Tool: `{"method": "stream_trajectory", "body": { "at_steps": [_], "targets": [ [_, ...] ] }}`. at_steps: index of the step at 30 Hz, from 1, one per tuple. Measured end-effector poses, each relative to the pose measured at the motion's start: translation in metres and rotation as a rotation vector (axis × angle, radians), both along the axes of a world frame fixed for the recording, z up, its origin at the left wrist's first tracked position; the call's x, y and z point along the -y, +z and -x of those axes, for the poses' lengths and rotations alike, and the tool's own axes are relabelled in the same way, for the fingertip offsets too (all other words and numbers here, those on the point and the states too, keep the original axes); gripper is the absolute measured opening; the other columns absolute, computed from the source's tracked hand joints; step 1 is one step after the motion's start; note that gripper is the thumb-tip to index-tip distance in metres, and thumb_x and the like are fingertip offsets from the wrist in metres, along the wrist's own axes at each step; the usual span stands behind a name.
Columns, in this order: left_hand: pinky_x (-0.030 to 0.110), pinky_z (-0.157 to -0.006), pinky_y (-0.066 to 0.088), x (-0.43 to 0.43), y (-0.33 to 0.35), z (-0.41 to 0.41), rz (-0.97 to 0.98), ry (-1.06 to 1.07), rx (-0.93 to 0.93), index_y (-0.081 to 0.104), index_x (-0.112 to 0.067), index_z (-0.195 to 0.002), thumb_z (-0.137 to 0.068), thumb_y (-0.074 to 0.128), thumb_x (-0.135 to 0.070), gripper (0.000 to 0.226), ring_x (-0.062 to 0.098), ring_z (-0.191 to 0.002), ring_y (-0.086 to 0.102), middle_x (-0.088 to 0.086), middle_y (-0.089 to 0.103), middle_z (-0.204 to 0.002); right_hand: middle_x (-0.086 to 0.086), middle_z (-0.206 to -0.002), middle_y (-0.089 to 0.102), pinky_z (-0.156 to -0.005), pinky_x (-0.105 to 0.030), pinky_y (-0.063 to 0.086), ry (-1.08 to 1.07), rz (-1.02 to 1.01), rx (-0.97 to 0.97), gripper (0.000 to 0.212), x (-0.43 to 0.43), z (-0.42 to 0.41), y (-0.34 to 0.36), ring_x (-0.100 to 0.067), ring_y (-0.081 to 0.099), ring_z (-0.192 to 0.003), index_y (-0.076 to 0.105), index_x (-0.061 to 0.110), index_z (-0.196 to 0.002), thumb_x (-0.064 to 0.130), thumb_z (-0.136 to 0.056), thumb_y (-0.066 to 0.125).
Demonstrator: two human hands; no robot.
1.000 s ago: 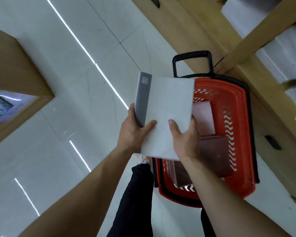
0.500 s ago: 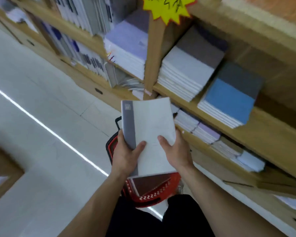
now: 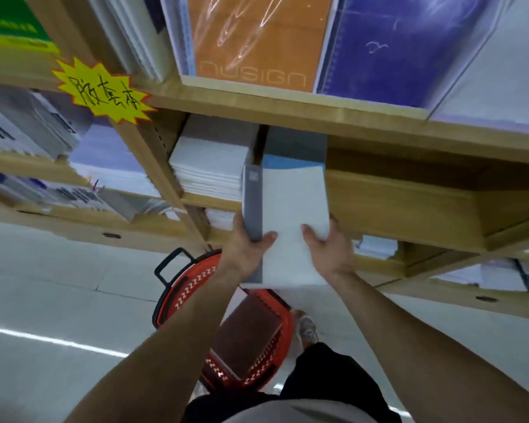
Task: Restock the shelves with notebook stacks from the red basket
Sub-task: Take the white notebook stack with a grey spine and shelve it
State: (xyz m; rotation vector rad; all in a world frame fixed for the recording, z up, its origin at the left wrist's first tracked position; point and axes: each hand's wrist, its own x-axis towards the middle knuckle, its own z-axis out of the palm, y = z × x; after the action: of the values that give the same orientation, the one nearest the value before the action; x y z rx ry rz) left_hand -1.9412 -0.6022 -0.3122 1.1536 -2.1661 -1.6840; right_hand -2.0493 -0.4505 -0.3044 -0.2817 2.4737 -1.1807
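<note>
Yellow starburst sign [image 3: 103,91], black handwritten characters; glossy white floor [image 3: 43,300]; patterned shoe [image 3: 308,329].

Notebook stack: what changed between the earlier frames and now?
The notebook stack went from above the red basket up and forward to the shelf. Its far edge now reaches the blue stack there. Nothing was taken hold of or let go: the left hand and right hand grip its near end as before. The brown notebooks remain in the basket.

Two hands [image 3: 245,248] [image 3: 329,250], one notebook stack [image 3: 290,215], one red basket [image 3: 193,285]
</note>
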Motion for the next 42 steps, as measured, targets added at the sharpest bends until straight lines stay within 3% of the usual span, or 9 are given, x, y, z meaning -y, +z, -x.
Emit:
{"method": "stream_trajectory", "body": {
  "at_steps": [4, 9, 13, 18, 25, 32, 36, 39, 42],
  "targets": [
    [0.034, -0.088, 0.052, 0.010, -0.010, 0.053, 0.042, -0.024, 0.077, 0.038, -0.021, -0.138, -0.084, 0.077, -0.040, 0.070, 0.018, -0.102, 0.060, -0.004, 0.060, -0.115, -0.002, -0.125, 0.068, -0.096, -0.041, 0.054, -0.026, 0.049, -0.002, 0.045, 0.009, 0.040, -0.012, -0.023, 0.066, -0.109, 0.052, 0.020, -0.133, 0.045, -0.097, 0.060],
    [0.039, -0.092, 0.052, 0.036, -0.025, 0.095, 0.050, -0.082, 0.120, 0.039, -0.020, -0.136, -0.087, 0.075, -0.036, 0.063, 0.025, -0.109, 0.061, 0.005, 0.061, -0.125, 0.003, -0.115, 0.061, -0.081, -0.030, 0.046, -0.045, 0.098, 0.069, 0.040, 0.027, 0.079, -0.030, -0.016, 0.059, -0.099, 0.049, 0.019, -0.136, 0.037, -0.101, 0.056],
    [0.044, -0.096, 0.052, 0.045, -0.033, 0.104, 0.031, -0.091, 0.130, 0.040, -0.020, -0.138, -0.088, 0.075, -0.033, 0.062, 0.027, -0.112, 0.061, 0.004, 0.061, -0.124, -0.002, -0.126, 0.063, -0.083, -0.032, 0.046, -0.088, 0.183, 0.166, 0.040, 0.034, 0.085, -0.048, -0.018, 0.058, -0.101, 0.047, 0.019, -0.138, 0.032, -0.101, 0.056],
    [0.022, -0.071, 0.046, 0.038, -0.035, 0.082, -0.115, 0.053, 0.107, 0.039, -0.016, -0.142, -0.091, 0.071, -0.030, 0.061, 0.015, -0.091, 0.061, 0.000, 0.059, -0.112, 0.008, -0.118, 0.062, -0.081, -0.018, 0.046, -0.108, 0.275, 0.182, 0.045, 0.024, 0.073, -0.057, -0.013, 0.061, -0.105, 0.049, 0.018, -0.138, 0.013, -0.095, 0.064],
    [0.008, -0.048, 0.041, 0.022, -0.033, 0.081, 0.122, 0.086, 0.092, 0.054, -0.017, -0.121, -0.091, 0.070, -0.035, 0.038, 0.001, -0.072, 0.056, -0.004, 0.063, -0.094, -0.001, -0.128, 0.063, -0.081, -0.020, 0.049, -0.151, 0.262, 0.053, 0.042, 0.039, 0.074, -0.051, -0.018, 0.064, -0.109, 0.050, 0.020, -0.133, 0.019, -0.095, 0.067],
    [0.025, -0.075, 0.049, 0.051, -0.020, 0.136, 0.236, 0.097, 0.027, 0.057, -0.017, -0.127, -0.086, 0.076, -0.041, 0.052, 0.013, -0.082, 0.060, -0.006, 0.062, -0.098, 0.003, -0.127, 0.065, -0.093, -0.033, 0.052, -0.137, 0.222, 0.012, 0.046, 0.072, 0.135, -0.044, -0.019, 0.063, -0.113, 0.052, 0.026, -0.137, 0.032, -0.094, 0.067],
    [0.022, -0.069, 0.042, 0.050, -0.041, 0.137, 0.330, 0.069, 0.060, 0.055, -0.018, -0.124, -0.085, 0.073, -0.046, 0.051, 0.017, -0.088, 0.057, 0.000, 0.062, -0.107, 0.008, -0.124, 0.066, -0.101, -0.043, 0.051, -0.109, 0.192, -0.001, 0.059, 0.069, 0.141, -0.059, -0.023, 0.060, -0.117, 0.048, 0.038, -0.140, 0.041, -0.082, 0.062],
    [0.011, -0.062, 0.039, 0.050, -0.047, 0.140, 0.328, 0.135, 0.031, 0.057, -0.019, -0.124, -0.083, 0.076, -0.045, 0.052, 0.015, -0.085, 0.057, -0.002, 0.064, -0.108, 0.009, -0.126, 0.065, -0.101, -0.041, 0.052, -0.118, 0.255, -0.011, 0.054, 0.069, 0.141, -0.068, -0.019, 0.061, -0.117, 0.049, 0.034, -0.142, 0.032, -0.090, 0.065],
    [0.022, -0.078, 0.053, 0.054, -0.049, 0.150, 0.290, 0.177, -0.018, 0.056, -0.020, -0.129, -0.081, 0.079, -0.044, 0.058, 0.013, -0.090, 0.061, -0.005, 0.065, -0.107, 0.008, -0.121, 0.065, -0.098, -0.037, 0.054, -0.149, 0.291, -0.023, 0.046, 0.078, 0.152, -0.068, -0.016, 0.064, -0.109, 0.052, 0.027, -0.136, 0.024, -0.093, 0.067]
  ]
}}
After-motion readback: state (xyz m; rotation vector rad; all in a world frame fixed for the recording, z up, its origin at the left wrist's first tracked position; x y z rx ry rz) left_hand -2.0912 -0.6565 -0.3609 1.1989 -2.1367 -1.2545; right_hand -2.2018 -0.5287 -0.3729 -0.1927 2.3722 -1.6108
